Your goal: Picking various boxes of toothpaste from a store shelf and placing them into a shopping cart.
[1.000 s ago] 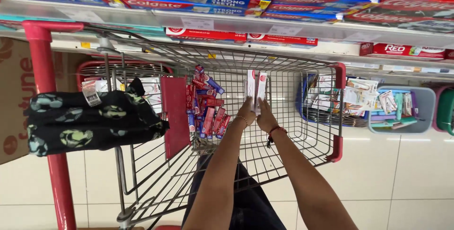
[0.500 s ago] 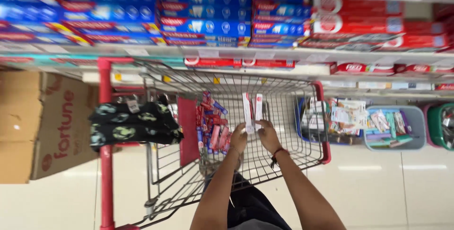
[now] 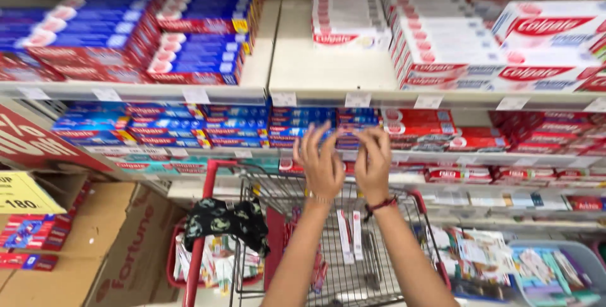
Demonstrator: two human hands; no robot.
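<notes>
both raised hands, left hand (image 3: 322, 167) and right hand (image 3: 374, 165), have open air before the stacked blue and red toothpaste cartons (image 3: 189, 124) mid-frame, while the red-framed wire shopping cart (image 3: 353, 244) blocks passage below.

Bare arms; left hand (image 3: 323, 167) wears a thin bracelet, right hand (image 3: 374, 163) a dark-red wristband.

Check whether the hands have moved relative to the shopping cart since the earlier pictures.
Yes. Both the left hand and right hand have risen out of the shopping cart basket, now empty, toward the shelves.
</notes>
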